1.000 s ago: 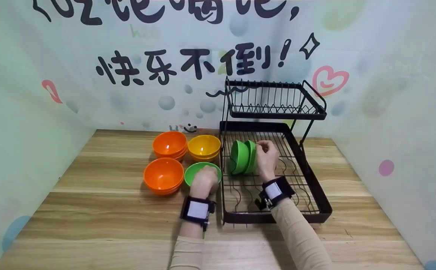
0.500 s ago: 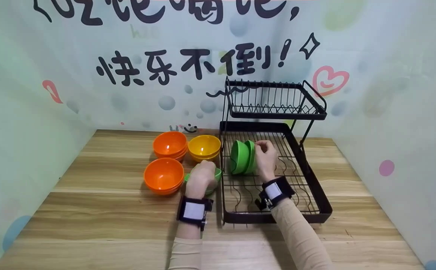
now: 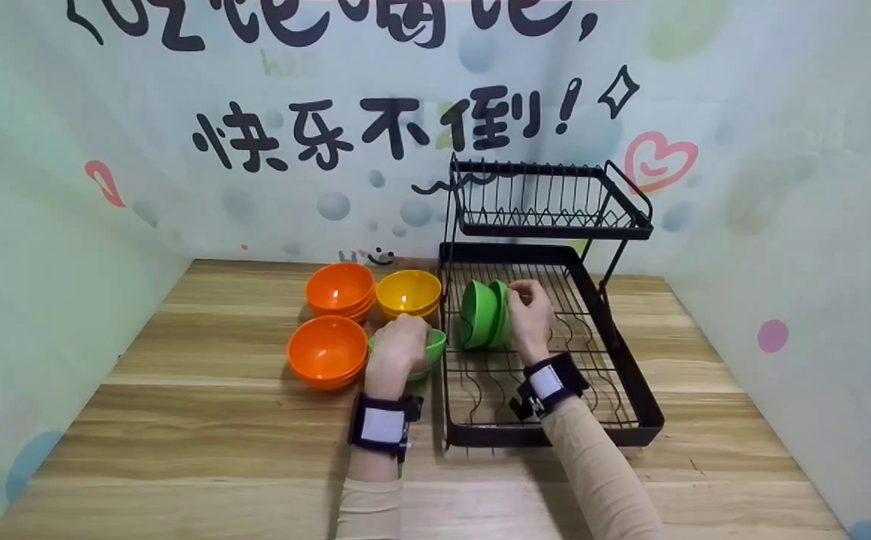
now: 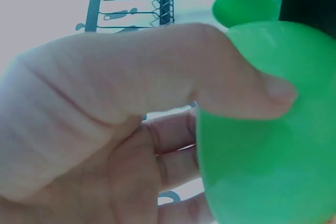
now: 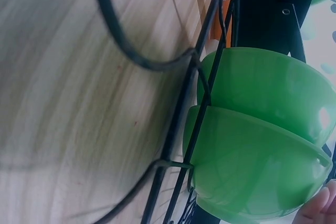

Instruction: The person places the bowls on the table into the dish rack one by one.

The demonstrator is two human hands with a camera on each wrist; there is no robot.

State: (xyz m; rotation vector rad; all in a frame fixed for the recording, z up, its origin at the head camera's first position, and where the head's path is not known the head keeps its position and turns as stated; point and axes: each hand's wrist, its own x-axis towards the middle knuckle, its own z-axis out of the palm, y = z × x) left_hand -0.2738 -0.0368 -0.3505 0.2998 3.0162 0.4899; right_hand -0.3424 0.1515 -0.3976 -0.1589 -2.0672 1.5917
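Note:
My left hand (image 3: 396,345) grips a green bowl (image 3: 433,351) just left of the rack. In the left wrist view the thumb lies across this bowl (image 4: 268,166), with the fingers behind its edge. Two more green bowls (image 3: 479,315) stand on their sides, one against the other, in the lower tier of the black dish rack (image 3: 555,433). At the upper edge of the right one, my right hand (image 3: 534,319) holds on with its thumb and fingertips. Those fingertips (image 5: 314,205) show at the lower right corner of the right wrist view, against the bowl (image 5: 252,166).
Two stacks of orange bowls (image 3: 328,350) and a stack of yellow bowls (image 3: 408,294) surround my left hand. The rack's upper tier (image 3: 555,231) overhangs the back of the lower one. Its left side wires stand between my two hands.
My left hand has shifted a little left and away from me, and the green bowl in it has tipped from mouth-up to tilted. The right hand and the racked bowls stay nearly still.

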